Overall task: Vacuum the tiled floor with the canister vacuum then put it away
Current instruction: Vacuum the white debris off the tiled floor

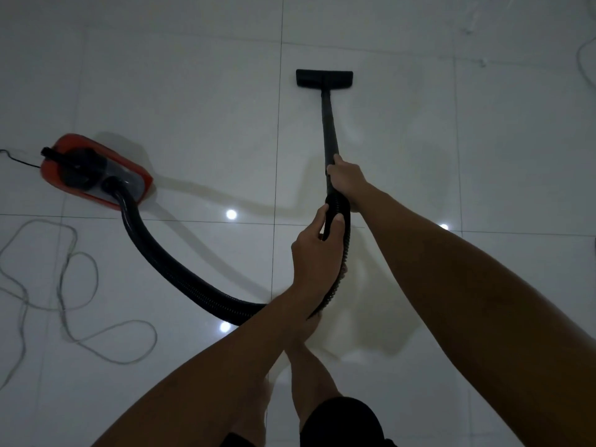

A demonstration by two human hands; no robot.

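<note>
A red and black canister vacuum [93, 171] sits on the white tiled floor [200, 108] at the left. Its black ribbed hose [167, 262] curves along the floor and rises to my hands. My right hand [346, 177] grips the lower end of the black wand [329, 124]. My left hand [317, 253] grips the hose end just below it. The flat black floor nozzle [324, 78] rests on the tiles straight ahead.
A grey power cord [64, 285] lies in loose loops on the floor at the left, near the canister. Another thin cord [580, 56] shows at the top right. My bare legs [309, 366] stand below the hands.
</note>
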